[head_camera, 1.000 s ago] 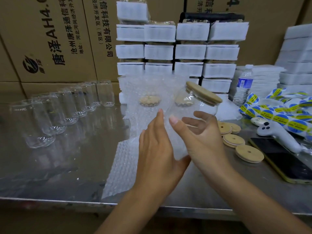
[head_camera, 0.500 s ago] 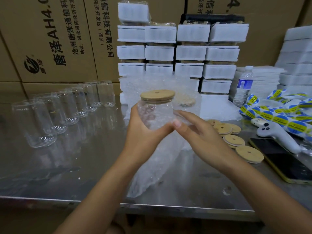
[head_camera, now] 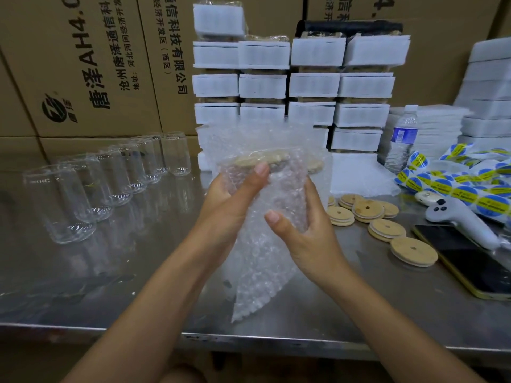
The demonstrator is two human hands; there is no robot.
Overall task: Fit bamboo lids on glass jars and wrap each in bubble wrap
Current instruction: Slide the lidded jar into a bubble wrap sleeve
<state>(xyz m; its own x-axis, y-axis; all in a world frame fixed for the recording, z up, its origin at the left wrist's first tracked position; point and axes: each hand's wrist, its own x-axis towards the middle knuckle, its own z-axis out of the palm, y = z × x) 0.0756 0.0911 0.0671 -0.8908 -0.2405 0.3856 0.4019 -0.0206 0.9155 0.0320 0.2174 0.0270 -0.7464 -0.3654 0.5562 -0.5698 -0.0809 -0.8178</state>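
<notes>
A glass jar with a bamboo lid (head_camera: 261,160) is held upright above the steel table (head_camera: 110,286), covered by a sheet of bubble wrap (head_camera: 265,255) whose loose end hangs down to the tabletop. My left hand (head_camera: 235,200) grips the wrapped jar from the left, thumb pressed near the lid. My right hand (head_camera: 307,225) curls round its right side and pinches the wrap against the glass. Several bare glass jars (head_camera: 110,183) stand in a row at the left. Loose bamboo lids (head_camera: 387,230) lie to the right.
White foam-wrapped packs (head_camera: 290,87) are stacked behind, in front of cardboard boxes (head_camera: 83,64). A water bottle (head_camera: 403,136), rolls of blue-yellow stickers (head_camera: 456,189), a grey handheld device (head_camera: 467,225) and a phone (head_camera: 475,269) crowd the right side.
The bubble wrap has been pulled up over the lidded jar, which was bare at the top before. Both hands have closed round the wrapped jar.
</notes>
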